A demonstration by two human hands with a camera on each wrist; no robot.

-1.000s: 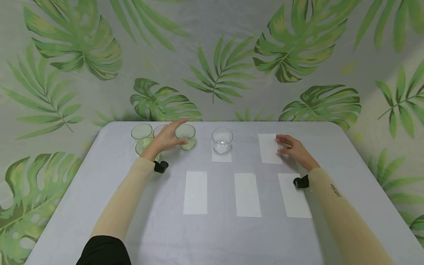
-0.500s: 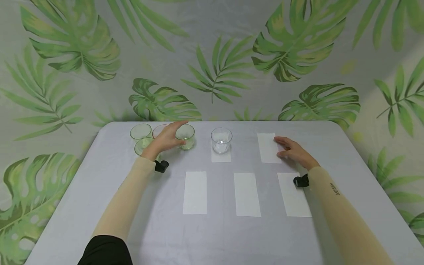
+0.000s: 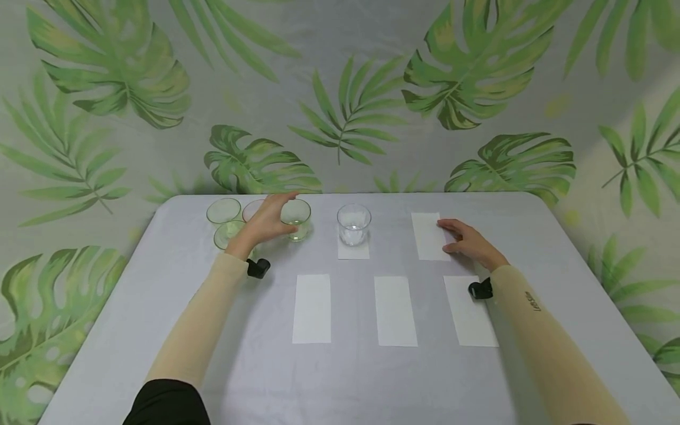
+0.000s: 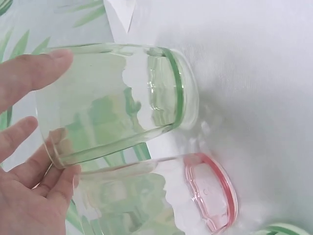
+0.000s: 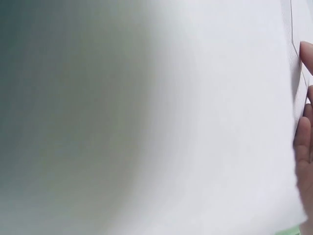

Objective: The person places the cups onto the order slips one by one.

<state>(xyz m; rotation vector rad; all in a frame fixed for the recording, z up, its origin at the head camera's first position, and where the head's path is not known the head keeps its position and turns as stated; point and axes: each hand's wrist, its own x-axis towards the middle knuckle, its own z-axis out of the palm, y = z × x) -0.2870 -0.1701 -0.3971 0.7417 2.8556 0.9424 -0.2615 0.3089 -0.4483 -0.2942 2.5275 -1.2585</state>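
Beside the pink glass (image 4: pixel 159 196), a green glass (image 4: pixel 117 100) is being gripped in the curled fingers of the left hand (image 3: pixel 265 223), a grasp apparently calling for a level lift. The right hand (image 3: pixel 474 243), half-spread, empty, is being rested by a card (image 3: pixel 427 235).

Small dark lettering (image 3: pixel 533 301) along the beige right sleeve (image 3: pixel 558 348), too small for a sure reading.

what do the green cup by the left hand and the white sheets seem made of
The green cup: glass or clear hard plastic, smooth and glossy; it is see-through with bright highlights, which fits either. The white sheets: probably paper or thin card, matte; they lie flat, with straight edges and no shine.
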